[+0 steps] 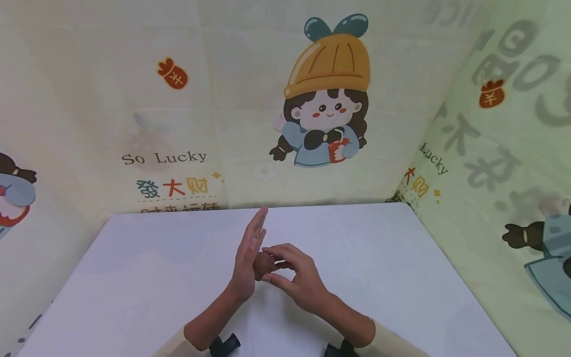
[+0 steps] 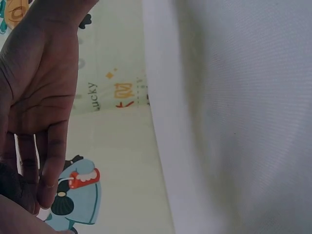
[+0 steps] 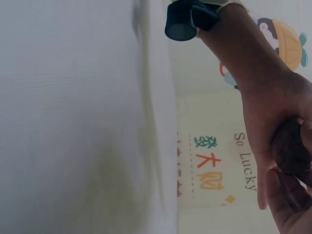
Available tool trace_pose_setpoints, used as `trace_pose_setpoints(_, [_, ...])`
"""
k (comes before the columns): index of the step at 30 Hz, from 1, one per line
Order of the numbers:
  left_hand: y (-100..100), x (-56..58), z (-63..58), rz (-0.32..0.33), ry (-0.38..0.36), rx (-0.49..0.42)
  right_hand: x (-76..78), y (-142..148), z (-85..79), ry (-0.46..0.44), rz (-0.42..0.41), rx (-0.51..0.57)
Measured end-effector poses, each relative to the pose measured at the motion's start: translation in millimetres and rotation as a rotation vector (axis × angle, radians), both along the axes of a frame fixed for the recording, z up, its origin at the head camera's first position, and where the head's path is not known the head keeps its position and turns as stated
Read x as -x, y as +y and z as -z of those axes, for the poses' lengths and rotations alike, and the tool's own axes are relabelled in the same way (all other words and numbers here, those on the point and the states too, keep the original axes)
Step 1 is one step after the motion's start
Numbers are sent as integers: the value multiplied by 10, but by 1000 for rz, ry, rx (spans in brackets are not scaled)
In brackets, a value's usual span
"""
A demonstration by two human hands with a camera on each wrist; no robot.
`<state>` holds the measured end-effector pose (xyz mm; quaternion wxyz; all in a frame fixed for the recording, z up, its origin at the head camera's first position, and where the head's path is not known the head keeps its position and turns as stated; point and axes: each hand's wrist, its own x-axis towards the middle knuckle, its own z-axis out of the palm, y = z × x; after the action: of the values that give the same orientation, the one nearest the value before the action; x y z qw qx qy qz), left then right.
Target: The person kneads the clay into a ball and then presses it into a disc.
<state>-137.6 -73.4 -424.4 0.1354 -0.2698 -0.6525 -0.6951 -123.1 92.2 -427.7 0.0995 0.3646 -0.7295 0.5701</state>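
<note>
Between my two hands, above the table, is a dark brown ball [image 1: 262,266] that looks like a lump of clay. My left hand [image 1: 244,265] stands upright with straight fingers, its palm against the ball's left side. From the right, my right hand [image 1: 305,277] pinches the ball between thumb and fingertips. Creases mark the surface of the ball [image 3: 288,148] in the right wrist view, where it lies against the left palm. In the left wrist view the right hand [image 2: 41,92] reaches down to the ball, which is partly hidden at the frame's edge.
A white table [image 1: 169,263] spreads under both hands. Behind and beside it hangs pale printed cloth [image 1: 250,99] with cartoon figures and lettering. Dark wrist cameras [image 1: 225,345] show below the forearms at the table's near edge.
</note>
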Motion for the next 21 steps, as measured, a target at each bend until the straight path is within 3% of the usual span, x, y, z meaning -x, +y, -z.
trace_pose_setpoints(8, [-4, 14, 11, 20, 27, -52, 11, -4, -31, 40, 65, -53])
trace_pose_setpoints(15, [13, 47, 28, -4, 38, -107, 25, -69, -17, 91, 55, 12])
trace_pose_setpoints(21, [128, 22, 80, -58, -19, -142, 12, -196, 19, 29, 156, 94])
